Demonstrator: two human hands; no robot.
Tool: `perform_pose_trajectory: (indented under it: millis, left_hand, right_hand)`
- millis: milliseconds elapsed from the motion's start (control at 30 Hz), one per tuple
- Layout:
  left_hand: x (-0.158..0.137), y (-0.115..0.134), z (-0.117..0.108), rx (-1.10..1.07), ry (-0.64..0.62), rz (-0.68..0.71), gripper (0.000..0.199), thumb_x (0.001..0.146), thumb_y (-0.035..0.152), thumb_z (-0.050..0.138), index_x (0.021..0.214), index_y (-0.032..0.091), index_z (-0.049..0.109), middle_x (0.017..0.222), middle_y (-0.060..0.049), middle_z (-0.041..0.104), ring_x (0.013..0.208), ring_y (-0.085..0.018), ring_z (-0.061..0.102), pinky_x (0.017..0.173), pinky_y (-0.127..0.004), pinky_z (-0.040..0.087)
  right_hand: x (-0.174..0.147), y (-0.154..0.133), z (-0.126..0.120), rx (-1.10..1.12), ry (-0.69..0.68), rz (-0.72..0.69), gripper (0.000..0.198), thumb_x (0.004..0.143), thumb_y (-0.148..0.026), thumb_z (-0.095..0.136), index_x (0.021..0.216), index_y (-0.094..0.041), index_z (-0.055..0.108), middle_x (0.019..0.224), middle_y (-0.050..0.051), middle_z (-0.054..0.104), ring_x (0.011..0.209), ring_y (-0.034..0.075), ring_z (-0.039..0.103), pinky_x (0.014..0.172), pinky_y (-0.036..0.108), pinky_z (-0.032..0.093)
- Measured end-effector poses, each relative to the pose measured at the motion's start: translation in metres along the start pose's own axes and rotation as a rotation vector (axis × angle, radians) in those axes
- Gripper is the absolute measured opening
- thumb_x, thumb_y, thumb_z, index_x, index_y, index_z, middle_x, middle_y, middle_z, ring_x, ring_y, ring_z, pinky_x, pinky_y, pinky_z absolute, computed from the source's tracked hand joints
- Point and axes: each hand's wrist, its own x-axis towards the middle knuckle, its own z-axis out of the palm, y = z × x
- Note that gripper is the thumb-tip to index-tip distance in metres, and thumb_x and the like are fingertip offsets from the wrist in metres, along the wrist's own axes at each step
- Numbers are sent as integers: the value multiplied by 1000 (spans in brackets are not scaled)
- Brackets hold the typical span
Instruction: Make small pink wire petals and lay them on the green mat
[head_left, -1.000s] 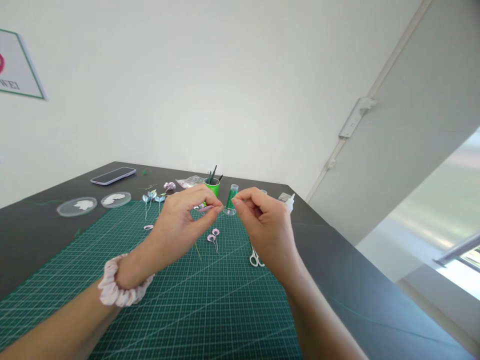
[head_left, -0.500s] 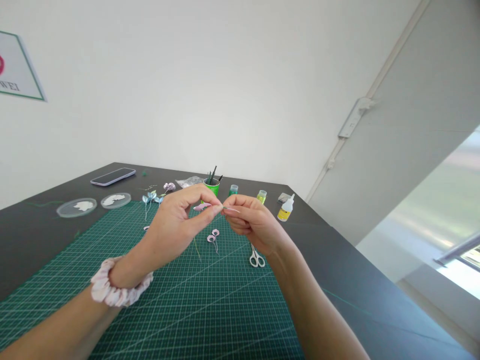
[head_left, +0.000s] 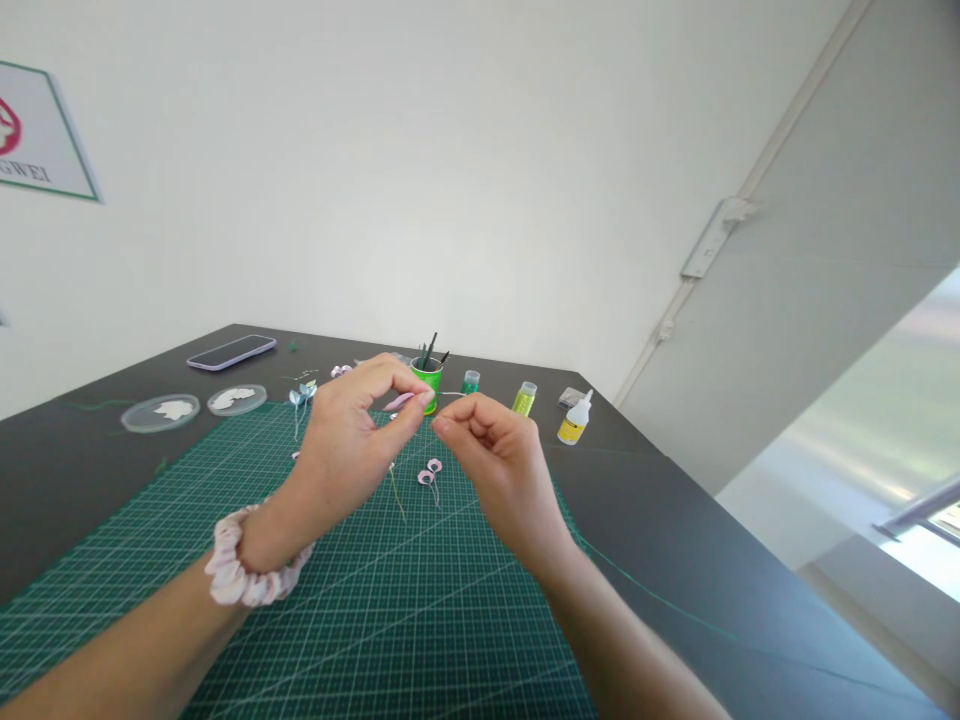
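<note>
1. Left hand (head_left: 346, 432) is pinching a pink piece (head_left: 399, 402) between thumb and index finger; those fingers are sitting narrow, shut down on it.
2. Right hand (head_left: 510, 462) is holding its thumb and index tips together just beside, to the right of and slightly lower than the left fingertips in view. A gap is showing between the hands. Can't tell whether that pinch is gripping anything.
3. Key relation: pink piece is lying left of both sets of fingertips, above the cutting mat (head_left: 420, 610). Its long axis is running roughly sideways, right end rising into the left pinch. Left hand is the nearer one.
4. A thin pale stem (head_left: 453, 394) is pointing right from near the left fingertips, nearly level, passing above the right fingertips. It is lining up with the pink piece; the left fingers are hiding any join.
5. Looks: pink piece is showing pale pink-mauve, slim, tapered, seen almost edge-on. Fine detail is too small to read.
6. Green thread (head_left: 660, 598) is trailing across the worktop (head_left: 626, 500) on the right; its near end is disappearing behind the right arm.
</note>
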Motion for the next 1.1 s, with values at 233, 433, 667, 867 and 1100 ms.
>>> perform_pose_trajectory:
  millis: [233,433,667,867,1100]
  left_hand:
    - [-2,-4,0,-1,-81,82,15,86,14,55,73,17,62,71,1,63,68,-11,58,65,-23,44]
    - [-3,-6,0,-36,-160,150,16,87,11,55,73,17,61,69,3,61,65,-9,55,62,-21,42]
    - [-5,-7,1,-114,-248,139,15,85,14,56,73,19,62,69,2,64,63,-10,57,60,-22,44]
    - [-5,-3,1,-183,-283,85,16,85,19,56,71,20,63,70,1,66,62,-11,58,60,-24,45]
    - [-5,0,1,-200,-182,31,14,84,19,56,71,20,61,67,1,62,63,-12,56,60,-25,44]
  right_hand:
    - [-7,-2,-5,-427,123,-256,16,90,-18,52,75,-18,57,55,-7,41,48,6,34,46,24,26]
    - [-3,-11,-19,-628,139,-365,15,87,-14,55,75,-16,63,58,-4,50,52,7,40,51,25,30]
    - [4,-15,-33,-418,-27,-153,14,85,-21,59,71,-18,64,52,-6,42,49,8,33,47,25,27]
    - [14,-7,-37,-102,-131,-17,15,80,-24,64,66,-19,63,58,-4,50,54,9,38,49,26,29]
    - [20,11,-29,306,-203,188,16,76,-28,68,66,-18,61,49,-9,35,44,6,20,44,25,14]
